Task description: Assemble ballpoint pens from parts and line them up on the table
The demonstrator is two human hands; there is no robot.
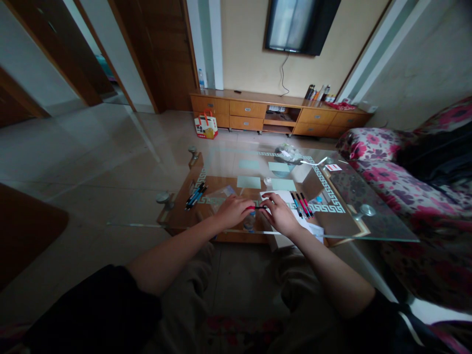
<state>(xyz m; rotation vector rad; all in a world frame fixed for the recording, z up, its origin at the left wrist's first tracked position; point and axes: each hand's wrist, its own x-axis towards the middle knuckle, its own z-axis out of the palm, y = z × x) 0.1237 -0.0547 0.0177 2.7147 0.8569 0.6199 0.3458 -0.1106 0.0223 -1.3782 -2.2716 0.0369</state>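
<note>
A red and black pen (259, 207) lies level between my two hands, above the near part of the glass table (383, 231). My left hand (234, 211) pinches its red end. The fingers of my right hand (279, 214) close on its black end. Beside my right hand, several blue, red and black pens (301, 204) lie in a row, partly over white paper (283, 196). Farther left of my left hand is a small heap of blue and black pens (195, 195).
A plastic bag in a bowl (288, 153) and a red and white card (333, 167) are toward the table's far side. Beyond stands a wooden TV cabinet (247, 108), with a carton bag (206, 127) on the floor. A flowered sofa (383, 172) borders the right.
</note>
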